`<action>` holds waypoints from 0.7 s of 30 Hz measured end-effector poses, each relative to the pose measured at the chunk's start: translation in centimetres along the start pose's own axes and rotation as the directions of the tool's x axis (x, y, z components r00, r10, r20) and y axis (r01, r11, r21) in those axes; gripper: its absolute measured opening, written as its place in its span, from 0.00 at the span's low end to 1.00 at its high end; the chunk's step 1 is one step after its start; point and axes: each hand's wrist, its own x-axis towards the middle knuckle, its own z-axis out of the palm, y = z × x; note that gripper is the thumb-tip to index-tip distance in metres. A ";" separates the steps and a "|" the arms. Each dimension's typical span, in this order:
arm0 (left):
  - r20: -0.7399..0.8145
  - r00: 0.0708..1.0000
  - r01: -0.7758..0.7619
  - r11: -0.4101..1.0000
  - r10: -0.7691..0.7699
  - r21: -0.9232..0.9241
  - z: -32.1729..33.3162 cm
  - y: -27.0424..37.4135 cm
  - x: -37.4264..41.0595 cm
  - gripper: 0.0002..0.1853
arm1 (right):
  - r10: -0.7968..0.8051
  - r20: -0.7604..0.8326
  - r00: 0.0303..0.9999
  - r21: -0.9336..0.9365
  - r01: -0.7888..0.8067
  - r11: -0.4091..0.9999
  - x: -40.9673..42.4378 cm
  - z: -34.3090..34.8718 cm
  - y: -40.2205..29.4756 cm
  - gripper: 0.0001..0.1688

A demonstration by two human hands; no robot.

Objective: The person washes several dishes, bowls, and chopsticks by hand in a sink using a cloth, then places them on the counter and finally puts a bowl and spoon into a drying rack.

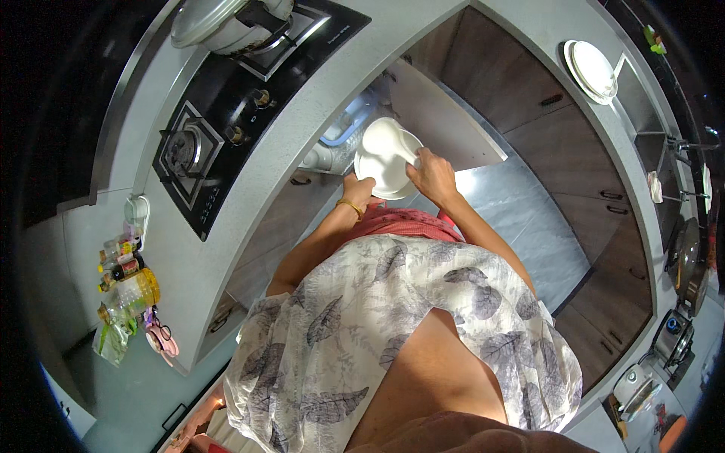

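Observation:
In front of my body, low beside an open cabinet, my left hand (358, 191) grips the near left rim of a white bowl (380, 184). A yellow bangle circles that wrist. My right hand (433, 176) is closed around the handle of a white ladle or large serving spoon (384, 136). The spoon's broad round head lies over the far part of the bowl, and whether they touch is hard to tell. Just beyond, inside the cabinet, are a blue-rimmed clear container (352, 122) and white bowls or cups (319, 157).
An open cabinet door (447, 116) stands beyond my right hand. On the left counter is a black gas hob (226, 124) with a lidded pot (232, 28). Bottles (130, 291) line that counter. Plates (590, 65) sit by the sink (648, 150) on the right.

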 end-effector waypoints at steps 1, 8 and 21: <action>-0.014 1.000 -0.010 1.000 0.010 0.011 0.3 0.1 0.0 0.20 | -0.007 -0.015 1.000 -0.016 0.007 1.000 0.4 0.1 -0.3 0.17; 0.080 0.995 -0.057 0.998 0.054 0.031 1.2 0.4 -2.6 0.20 | 0.186 0.055 0.981 -0.219 -0.170 0.961 0.8 2.0 1.5 0.13; 0.058 0.991 0.129 0.982 -0.123 -0.137 0.8 -4.8 0.4 0.19 | -0.007 -0.223 0.975 0.010 0.009 1.000 -0.7 2.7 3.5 0.06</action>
